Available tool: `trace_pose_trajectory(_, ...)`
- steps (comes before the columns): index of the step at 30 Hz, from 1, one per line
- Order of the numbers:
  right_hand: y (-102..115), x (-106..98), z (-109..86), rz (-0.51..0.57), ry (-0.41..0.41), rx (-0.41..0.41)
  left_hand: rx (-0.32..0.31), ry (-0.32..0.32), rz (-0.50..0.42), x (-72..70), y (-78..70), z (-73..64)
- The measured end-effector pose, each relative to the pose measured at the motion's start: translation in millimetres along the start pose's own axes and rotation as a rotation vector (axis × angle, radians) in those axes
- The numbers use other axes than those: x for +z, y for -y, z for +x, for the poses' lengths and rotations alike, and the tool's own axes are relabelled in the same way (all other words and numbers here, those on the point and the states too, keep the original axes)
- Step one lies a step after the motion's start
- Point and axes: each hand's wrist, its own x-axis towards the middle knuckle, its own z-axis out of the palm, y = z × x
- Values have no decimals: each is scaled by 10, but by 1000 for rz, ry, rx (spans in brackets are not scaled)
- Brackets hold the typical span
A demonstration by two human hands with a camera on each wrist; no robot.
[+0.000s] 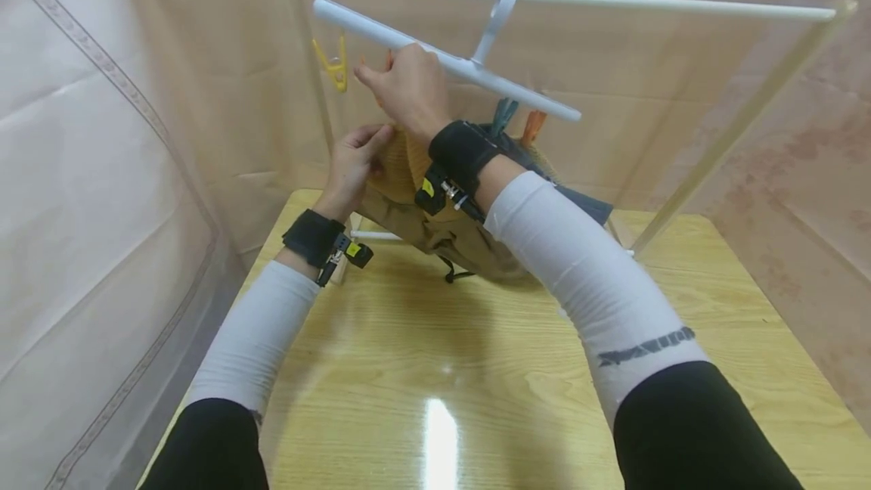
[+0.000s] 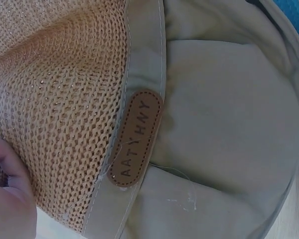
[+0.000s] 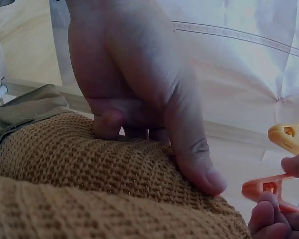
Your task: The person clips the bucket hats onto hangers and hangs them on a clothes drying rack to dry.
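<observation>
A sun hat point(image 1: 401, 165) with a tan knitted crown and a khaki brim hangs below a white hanger point(image 1: 361, 21). My left hand point(image 1: 357, 161) pinches the crown's left edge, thumb on one side and fingers on the other. In the left wrist view, a brown label lettered AATYHNY lies on the hat's band point(image 2: 137, 139). My right hand point(image 1: 411, 85) is up at the hanger's left half and pinches an orange clothespin point(image 3: 259, 189). In the right wrist view, the clothespin's jaws are close to the crown; whether they touch it I cannot tell.
A yellow clothespin point(image 1: 335, 66) hangs near the hanger's left end. Teal point(image 1: 503, 116) and orange point(image 1: 533, 127) clothespins sit at its right half, by the hat. The hanger's hook loops over a white rod point(image 1: 646, 0) of a stand on the wooden table point(image 1: 381, 369).
</observation>
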Motion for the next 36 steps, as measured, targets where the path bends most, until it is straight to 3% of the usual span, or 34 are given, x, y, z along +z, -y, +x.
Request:
trace_pose_trajectory(14, -105, -188, -111, 19, 60, -12, 11, 54, -28, 25, -25, -8)
trace_pose_trajectory(23, -157, -229, -143, -30, 63, -19, 14, 11, -61, 46, -31, 35)
trace_pose_trajectory(30, -201, -203, -175, -71, 83, -50, 52, 32, -37, 64, -15, 122)
trace_pose_trajectory(36, -228, -178, -184, -30, 129, -34, 52, 40, -53, 9, 13, 120)
